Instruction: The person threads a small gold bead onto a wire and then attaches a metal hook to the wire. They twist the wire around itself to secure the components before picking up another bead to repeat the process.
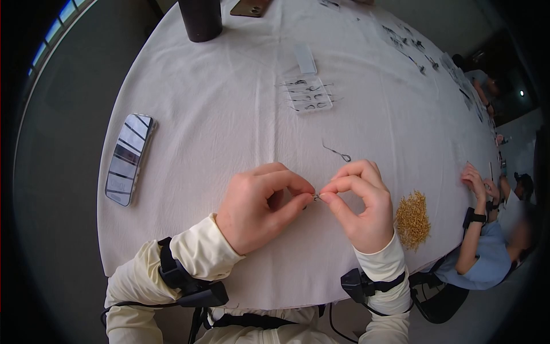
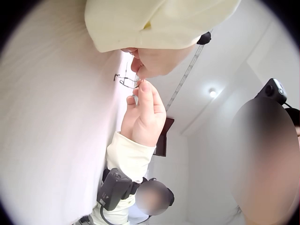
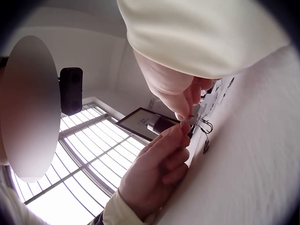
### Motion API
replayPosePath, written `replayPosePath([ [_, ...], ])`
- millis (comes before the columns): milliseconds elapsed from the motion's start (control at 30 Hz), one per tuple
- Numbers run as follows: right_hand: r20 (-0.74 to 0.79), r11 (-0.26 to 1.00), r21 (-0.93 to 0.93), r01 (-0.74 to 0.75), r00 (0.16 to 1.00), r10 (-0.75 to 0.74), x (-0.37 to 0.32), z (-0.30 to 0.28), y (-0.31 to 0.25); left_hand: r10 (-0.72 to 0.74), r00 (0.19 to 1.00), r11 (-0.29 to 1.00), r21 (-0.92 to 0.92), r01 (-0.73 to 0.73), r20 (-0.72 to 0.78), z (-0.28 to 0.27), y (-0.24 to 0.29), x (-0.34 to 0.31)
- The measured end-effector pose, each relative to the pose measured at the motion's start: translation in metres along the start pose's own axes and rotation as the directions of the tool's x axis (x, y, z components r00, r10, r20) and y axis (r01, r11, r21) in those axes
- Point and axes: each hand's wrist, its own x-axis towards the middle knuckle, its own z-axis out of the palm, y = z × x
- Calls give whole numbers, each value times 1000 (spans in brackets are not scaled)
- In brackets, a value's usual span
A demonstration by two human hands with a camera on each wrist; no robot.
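Note:
In the head view my left hand and right hand meet fingertip to fingertip over the cloth. Thumb and forefinger of each pinch a small dark fish hook, mostly covered by the fingers. Dark curved hook bends show beside the fingertips in the right wrist view. Just beyond my right hand a dark looped piece with a thin tail lies on the cloth. Farther off stands a clear compartment box with several dark hooks in it, its lid lying back.
A heap of small gold-coloured pieces lies right of my right hand. One phone is at the left edge of the tablecloth; another phone and a dark cup are at the back. A person in blue sits at the right.

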Motion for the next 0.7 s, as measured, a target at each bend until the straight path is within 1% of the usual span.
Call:
replayPosePath([
  [267, 2, 998, -44, 41, 999, -41, 1, 3, -2, -13, 1000, 1000, -16, 13, 9, 0, -1, 1],
  [400, 8, 998, -37, 43, 999, -43, 0, 4, -3, -11, 1000, 1000, -23, 12, 6, 1, -1, 0],
  [500, 16, 999, 2, 36, 999, -36, 0, 5, -3, -43, 999, 998, -44, 44, 21, 0, -1, 0],
  [567, 41, 996, 89, 16, 999, -20, 0, 5, -4, -62, 998, 995, -75, 64, 32, 0, -1, 0],
  [600, 41, 996, 91, 13, 999, -17, 0, 4, -2, -64, 997, 995, -74, 67, 35, -1, -1, 0],
  [667, 149, 967, 232, -104, 986, 70, 0, 2, 3, -111, 993, 985, -128, 115, 39, -2, -1, -1],
  [700, 148, 966, 235, -105, 986, 71, -1, 2, 4, -112, 993, 985, -125, 116, 40, -2, -1, -1],
])
